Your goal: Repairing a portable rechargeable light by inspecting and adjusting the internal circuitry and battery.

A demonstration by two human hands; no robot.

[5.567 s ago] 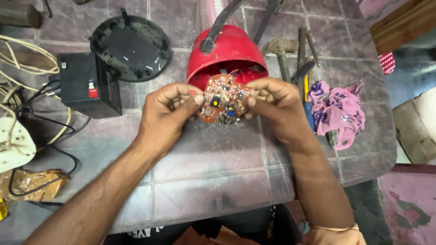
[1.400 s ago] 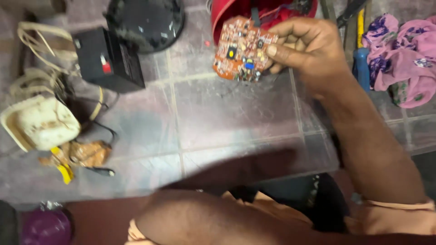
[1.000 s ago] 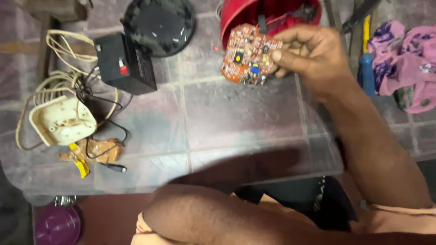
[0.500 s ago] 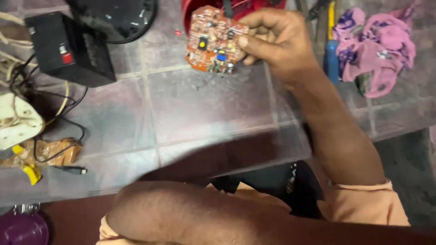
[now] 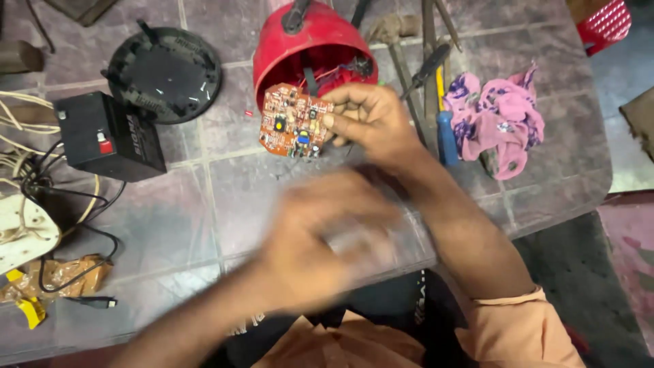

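Orange-brown circuit board (image 5: 294, 129), studded with small parts including a yellow one and a blue one, is pinched by its right edge between the thumb and fingers of the right hand (image 5: 371, 123). The board hangs out to the left of that hand, face up toward the camera, just in front of the open mouth of the red housing (image 5: 310, 48), which lies on its side on the far part of the tiled table (image 5: 170, 218). Thin wires seem to run from the board back into the housing, though I can't trace them clearly.

The left hand (image 5: 320, 238) is a blur on the near side, hovering over the table below and slightly right of the board. It looks empty, but whether the fingers are spread or curled I can't tell. So the board sits on the far side of the left hand, with the right hand being the one actually on it.

Around it: a black battery (image 5: 112, 136) to the left, a black round cover (image 5: 163, 71) beyond that, a blue-handled screwdriver (image 5: 446, 129) and a pink floral cloth (image 5: 497, 119) to the right.
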